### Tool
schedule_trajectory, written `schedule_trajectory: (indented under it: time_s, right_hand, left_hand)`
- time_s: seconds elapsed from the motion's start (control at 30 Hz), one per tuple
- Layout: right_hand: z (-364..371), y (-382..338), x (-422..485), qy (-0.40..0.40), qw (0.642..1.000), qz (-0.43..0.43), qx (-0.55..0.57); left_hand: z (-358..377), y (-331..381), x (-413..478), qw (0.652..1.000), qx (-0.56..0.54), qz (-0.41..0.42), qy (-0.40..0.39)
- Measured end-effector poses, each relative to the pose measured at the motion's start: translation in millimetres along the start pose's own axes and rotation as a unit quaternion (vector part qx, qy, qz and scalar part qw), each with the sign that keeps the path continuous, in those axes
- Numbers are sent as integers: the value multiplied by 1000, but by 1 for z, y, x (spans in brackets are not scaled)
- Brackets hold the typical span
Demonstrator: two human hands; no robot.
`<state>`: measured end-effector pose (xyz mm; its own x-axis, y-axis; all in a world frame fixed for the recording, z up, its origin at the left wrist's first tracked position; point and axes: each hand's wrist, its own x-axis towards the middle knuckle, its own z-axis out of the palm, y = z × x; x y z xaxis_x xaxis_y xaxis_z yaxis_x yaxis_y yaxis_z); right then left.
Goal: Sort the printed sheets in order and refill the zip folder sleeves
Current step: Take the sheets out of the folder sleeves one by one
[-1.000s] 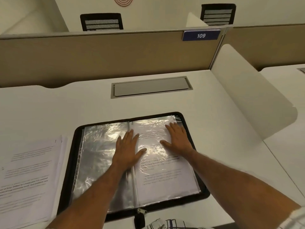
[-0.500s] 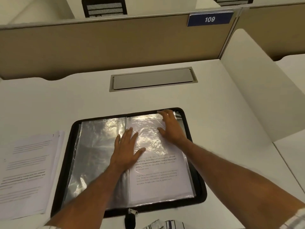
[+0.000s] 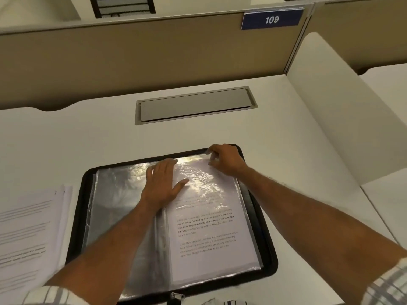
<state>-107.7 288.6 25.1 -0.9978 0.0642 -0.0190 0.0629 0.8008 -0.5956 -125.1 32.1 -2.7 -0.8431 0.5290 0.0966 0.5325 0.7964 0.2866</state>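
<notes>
Zip folder [image 3: 267,258]: lies open and flat on the desk [image 3: 88,139], spine running away from the person; zipper pull at near edge.
Right-page sleeve [image 3: 211,227]: holds a printed sheet, text upright toward the person.
Left hand [image 3: 161,186]: spread flat, pressing across the folder's spine.
Right hand [image 3: 225,160]: fingers curled, pinching the sleeve's far top edge.
Loose sheets [image 3: 26,234]: stacked just left of the folder.

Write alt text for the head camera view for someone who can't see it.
A person's left hand presses flat on an open black zip folder of clear plastic sleeves while the right hand pinches the top edge of the right-hand sleeve holding a printed sheet. A stack of printed white sheets lies left on the white desk.
</notes>
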Motion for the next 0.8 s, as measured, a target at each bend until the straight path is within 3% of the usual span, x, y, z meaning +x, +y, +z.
schedule_trajectory:
  time_s: [0.17, 0.33, 0.53, 0.8]
  right_hand:
    - [-15, -8, -7, 10, 999, -41, -10]
    - [-28, -15, 3, -31, 998, -14, 59]
    - [-36, -13, 30, -66, 996, 14, 60]
    - [-48, -14, 34, -92, 987, 26, 127]
  left_hand:
    - [-4, -3, 48, 993, -84, 41, -69]
    - [-14, 1, 71, 977, -183, 20, -112]
    - [-22, -6, 73, 972, -168, 5, -165]
    - [-26, 0, 78, 938, -258, 1, -231]
